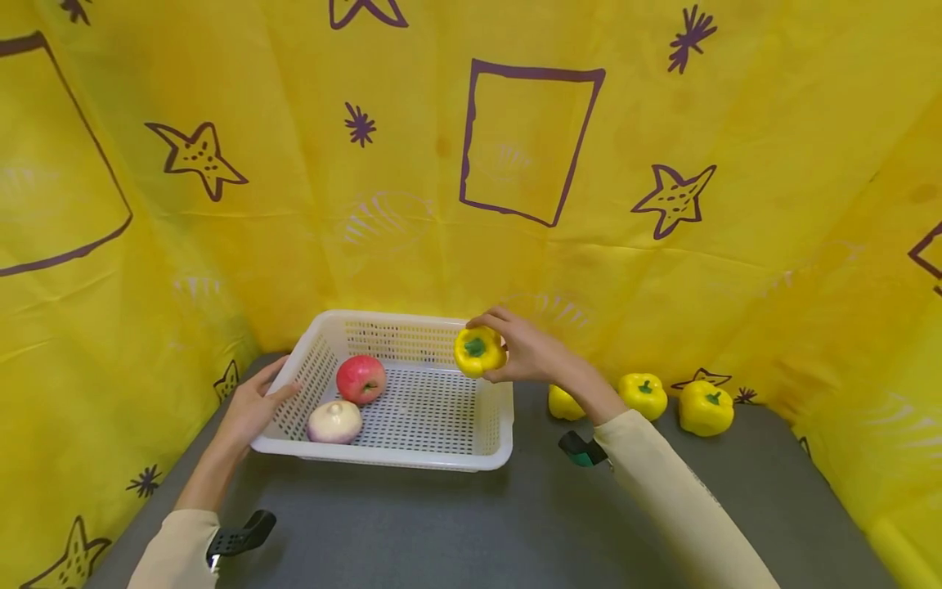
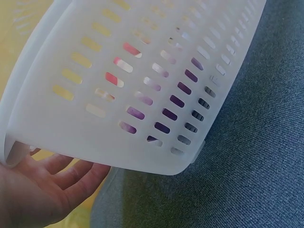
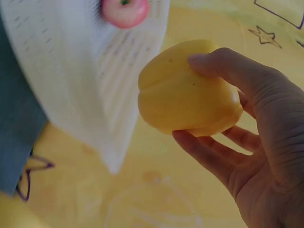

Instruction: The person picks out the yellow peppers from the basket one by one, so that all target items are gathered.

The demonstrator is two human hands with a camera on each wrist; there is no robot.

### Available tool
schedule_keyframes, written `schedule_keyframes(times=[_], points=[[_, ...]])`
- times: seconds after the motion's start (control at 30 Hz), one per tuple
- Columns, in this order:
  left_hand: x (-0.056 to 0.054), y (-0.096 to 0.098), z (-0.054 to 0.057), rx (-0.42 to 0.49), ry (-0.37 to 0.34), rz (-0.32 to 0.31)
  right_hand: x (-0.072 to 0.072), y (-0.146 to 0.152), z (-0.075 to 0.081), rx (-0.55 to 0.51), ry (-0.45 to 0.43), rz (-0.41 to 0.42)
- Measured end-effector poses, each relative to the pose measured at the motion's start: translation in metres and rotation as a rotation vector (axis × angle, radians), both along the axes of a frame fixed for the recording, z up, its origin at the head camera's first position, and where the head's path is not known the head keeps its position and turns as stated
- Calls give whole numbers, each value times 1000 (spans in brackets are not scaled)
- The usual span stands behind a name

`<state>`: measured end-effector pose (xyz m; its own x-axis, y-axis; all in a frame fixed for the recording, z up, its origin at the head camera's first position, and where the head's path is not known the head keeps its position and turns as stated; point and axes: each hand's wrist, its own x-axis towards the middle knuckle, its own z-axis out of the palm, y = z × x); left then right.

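My right hand [image 1: 518, 345] grips a yellow bell pepper [image 1: 479, 352] between thumb and fingers, over the right back corner of the white plastic basket [image 1: 412, 460]. In the right wrist view, the thumb lies on one side of the pepper [image 3: 180, 90] and fingers on the other. At the basket's left end, my left hand [image 1: 253, 407] holds the rim, thumb over the edge and fingers outside. Inside the basket, toward the left, sit a red apple [image 1: 361, 379] and a round, turnip-like vegetable [image 1: 334, 422], white on top and purple below.
Right of the basket stand yellow bell peppers, one [image 1: 565, 403] partly behind the right forearm, another [image 1: 643, 396] beyond it and a third [image 1: 706, 409] farther right. All rest on the dark grey table [image 1: 412, 532]. A yellow patterned cloth [image 1: 412, 262] surrounds the table's back and sides.
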<state>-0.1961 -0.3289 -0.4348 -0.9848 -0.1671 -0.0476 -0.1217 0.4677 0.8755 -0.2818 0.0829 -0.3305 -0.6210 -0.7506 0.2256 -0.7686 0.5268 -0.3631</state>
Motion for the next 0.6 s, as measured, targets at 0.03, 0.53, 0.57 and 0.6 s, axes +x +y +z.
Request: schedule_keyframes(times=[0.03,0.53,0.57,0.6], points=[[0,1,0,-4,-1,-1,1,6,-1,-4,11,-5],[0,0,3,-39,15,-14,8,63,-3,-26,19,-97],[0,-1,2,-42,19,-16,8,65,-2,-22,16,-108],[0,-2,1,-47,23,-14,9,67,-3,-23,15,-114]])
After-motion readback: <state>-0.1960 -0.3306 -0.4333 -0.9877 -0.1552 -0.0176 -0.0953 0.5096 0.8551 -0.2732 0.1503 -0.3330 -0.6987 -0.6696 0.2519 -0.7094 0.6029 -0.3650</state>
